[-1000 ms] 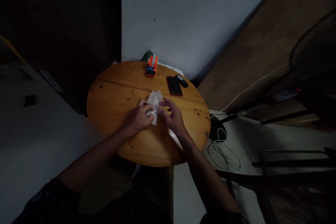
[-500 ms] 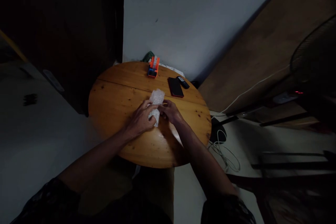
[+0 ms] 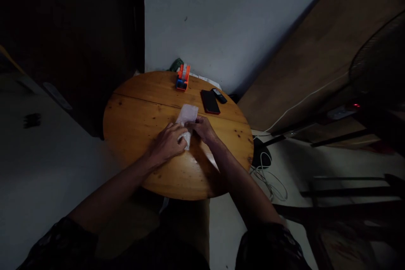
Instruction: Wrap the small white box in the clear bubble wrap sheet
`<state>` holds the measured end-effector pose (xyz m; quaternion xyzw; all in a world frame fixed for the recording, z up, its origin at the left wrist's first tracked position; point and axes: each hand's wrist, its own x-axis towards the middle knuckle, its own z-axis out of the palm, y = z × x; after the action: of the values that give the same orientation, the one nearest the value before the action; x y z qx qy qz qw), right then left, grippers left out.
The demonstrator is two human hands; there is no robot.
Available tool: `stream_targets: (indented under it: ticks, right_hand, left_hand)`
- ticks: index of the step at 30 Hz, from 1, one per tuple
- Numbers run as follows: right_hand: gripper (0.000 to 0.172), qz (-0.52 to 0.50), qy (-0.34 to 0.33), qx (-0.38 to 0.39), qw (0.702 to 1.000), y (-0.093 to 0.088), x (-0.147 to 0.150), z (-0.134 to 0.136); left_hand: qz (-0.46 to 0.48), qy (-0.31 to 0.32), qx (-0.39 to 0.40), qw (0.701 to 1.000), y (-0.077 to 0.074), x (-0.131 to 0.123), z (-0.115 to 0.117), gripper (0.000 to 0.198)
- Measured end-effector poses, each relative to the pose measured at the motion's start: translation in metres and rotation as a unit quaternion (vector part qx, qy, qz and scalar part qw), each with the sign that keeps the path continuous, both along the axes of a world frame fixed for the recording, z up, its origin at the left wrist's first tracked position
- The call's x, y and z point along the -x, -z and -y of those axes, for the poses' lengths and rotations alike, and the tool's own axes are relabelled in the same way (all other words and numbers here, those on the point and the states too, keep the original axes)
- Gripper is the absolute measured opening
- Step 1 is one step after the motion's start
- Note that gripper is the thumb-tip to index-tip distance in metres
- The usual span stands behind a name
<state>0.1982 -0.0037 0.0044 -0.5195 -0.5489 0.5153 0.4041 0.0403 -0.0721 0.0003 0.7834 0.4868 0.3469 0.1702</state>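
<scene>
A piece of whitish bubble wrap [image 3: 189, 113] lies near the middle of the round wooden table [image 3: 139, 114], its far end spread out and its near end between my hands. From the left, my left hand [image 3: 169, 141] is curled over it, fingers bent and thumb on the near part. My right hand [image 3: 204, 128] pinches the wrap's right side with thumb and forefinger. Whether anything lies inside the wrap is hidden.
At the table's back stands an orange and blue tape dispenser [image 3: 182, 78]. Right of it lie a dark wallet-like case [image 3: 210, 102] and a black remote [image 3: 219, 95]. A white wall rises behind. Right of the table, a coiled cable [image 3: 268, 181] lies on the floor near a fan [image 3: 379, 55].
The wrap's far end now lies flatter and wider, tilting a little left. My fingers have shifted slightly on it. The whole view has moved a little.
</scene>
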Motion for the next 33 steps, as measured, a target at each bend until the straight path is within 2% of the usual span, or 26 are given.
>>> stream_targets:
  ticks: [4,9,12,15,17,20,23,26,29,33]
  right_hand:
    - [0.018,0.008,0.002,-0.044,0.999,-0.004,-0.001,0.01]
    - [0.019,0.033,-0.029,-0.122,0.992,-0.003,-0.004,0.023]
    - [0.016,0.102,-0.039,-0.162,0.981,-0.003,-0.007,0.029]
    - [0.015,0.203,-0.056,-0.207,0.955,-0.009,-0.01,0.038]
    - [0.017,0.26,-0.073,-0.238,0.933,-0.016,-0.011,0.047]
    - [0.019,0.318,-0.094,-0.288,0.898,-0.022,-0.012,0.061]
    - [0.025,0.353,-0.113,-0.323,0.871,-0.021,-0.015,0.072]
    - [0.03,0.364,-0.131,-0.34,0.857,-0.018,-0.019,0.079]
    - [0.029,0.367,-0.147,-0.355,0.847,-0.012,-0.024,0.083]
    - [0.043,0.382,-0.154,-0.38,0.829,0.001,-0.023,0.086]
  left_hand:
    - [0.02,0.0,0.006,1.0,0.003,0.0,-0.002,0.036]
    - [0.031,-0.034,0.034,0.998,0.0,0.0,0.001,0.028]
    - [0.033,-0.088,0.052,0.994,-0.002,0.0,0.003,0.027]
    - [0.077,-0.122,0.066,0.987,-0.001,0.002,0.0,0.043]
    - [0.133,-0.101,0.075,0.983,0.003,0.004,-0.004,0.06]
    - [0.234,-0.019,0.112,0.966,0.011,0.007,-0.011,0.074]
    - [0.305,0.055,0.177,0.934,0.016,0.009,-0.015,0.062]
    - [0.328,0.093,0.215,0.915,0.014,0.011,-0.015,0.039]
    - [0.317,0.103,0.222,0.916,0.009,0.014,-0.014,0.026]
    - [0.283,0.1,0.201,0.933,0.005,0.017,-0.014,0.02]
